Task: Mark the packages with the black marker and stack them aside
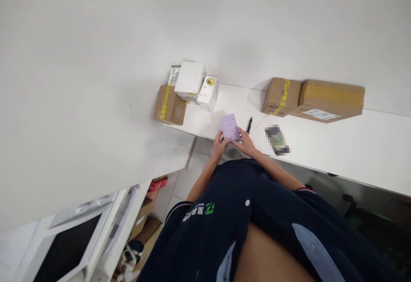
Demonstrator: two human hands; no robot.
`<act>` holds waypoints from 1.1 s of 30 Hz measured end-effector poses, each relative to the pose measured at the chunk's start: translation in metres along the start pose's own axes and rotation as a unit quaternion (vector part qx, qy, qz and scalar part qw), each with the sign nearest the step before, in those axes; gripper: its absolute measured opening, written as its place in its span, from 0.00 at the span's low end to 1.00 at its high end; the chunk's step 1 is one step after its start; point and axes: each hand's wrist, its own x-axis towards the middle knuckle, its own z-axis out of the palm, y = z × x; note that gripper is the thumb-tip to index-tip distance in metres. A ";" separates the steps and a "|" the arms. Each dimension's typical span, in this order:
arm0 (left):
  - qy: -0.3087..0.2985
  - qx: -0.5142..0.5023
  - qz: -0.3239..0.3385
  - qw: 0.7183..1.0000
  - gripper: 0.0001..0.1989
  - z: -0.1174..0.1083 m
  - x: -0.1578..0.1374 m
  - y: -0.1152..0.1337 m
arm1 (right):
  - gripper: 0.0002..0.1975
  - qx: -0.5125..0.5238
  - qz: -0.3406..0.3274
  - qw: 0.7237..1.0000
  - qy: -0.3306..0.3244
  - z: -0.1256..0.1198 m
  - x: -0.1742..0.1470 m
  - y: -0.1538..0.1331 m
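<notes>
Gripping purple box [230,126] between both curled hands [218,146] [246,144]

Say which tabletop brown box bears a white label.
The rightmost box, with the label on its near side; the leftmost box and middle box show none.

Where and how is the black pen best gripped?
Probably pinch the pen mid-length across its slim sides, from above and the right: it lies flat, with the purple item to its left and the right hand by its near end.
</notes>
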 end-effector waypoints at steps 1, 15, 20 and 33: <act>0.005 0.001 0.007 1.000 0.37 -0.005 0.004 0.001 | 0.41 0.028 0.012 0.999 -0.008 0.002 -0.001 0.001; 0.060 0.301 0.049 0.951 0.60 0.004 -0.019 -0.020 | 0.33 -0.016 -0.017 1.000 -0.005 -0.007 0.084 -0.005; 0.086 0.357 0.063 0.928 0.60 0.005 -0.008 -0.031 | 0.33 -0.015 -0.017 0.999 -0.036 0.001 0.093 -0.004; 0.060 0.468 0.299 0.829 0.56 -0.019 0.008 0.038 | 0.23 0.249 0.266 0.931 -0.002 0.004 0.045 -0.006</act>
